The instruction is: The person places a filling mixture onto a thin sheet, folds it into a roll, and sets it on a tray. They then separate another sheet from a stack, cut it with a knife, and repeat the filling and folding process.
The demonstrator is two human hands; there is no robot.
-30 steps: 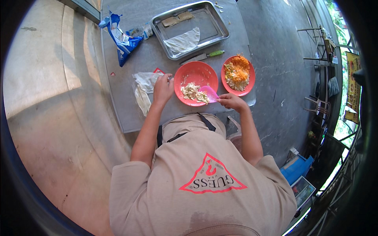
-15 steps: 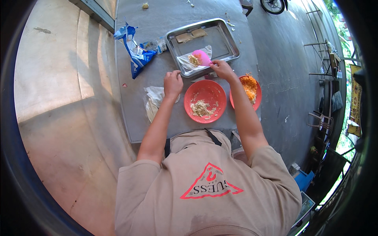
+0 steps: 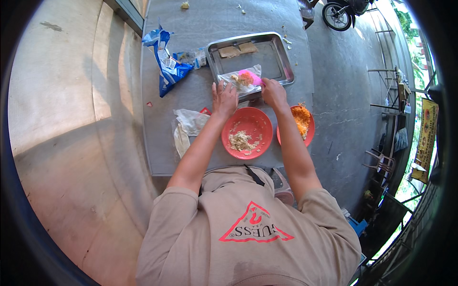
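My right hand [image 3: 274, 93] is closed around the handle of a pink spoon [image 3: 257, 80]. Its bowl, with orange shredded filling on it, lies over a thin white wrapper sheet [image 3: 252, 70] at the near left of a metal tray [image 3: 274, 59]. A little pale filling [image 3: 234, 76] shows beside the bowl. At the tray's near left corner is my left hand [image 3: 225, 100], fingers spread, nothing held in it. Two rolled wrappers [image 3: 238, 49] lie at the tray's far side. Closer to me stands a red bowl [image 3: 248, 114] with pale chopped filling [image 3: 242, 141].
Another red bowl of orange shreds [image 3: 301, 119] stands by my right forearm. More wrapper sheets [image 3: 191, 121] lie left of my left forearm. A crumpled blue bag [image 3: 167, 71] and a clear packet [image 3: 193, 58] sit left of the tray. Crumbs dot the grey table [image 3: 191, 24].
My left hand has moved from the tray's corner rim toward the wrapper and spread its fingers. The pink spoon has turned, and its bowl now lies further left on the wrapper.
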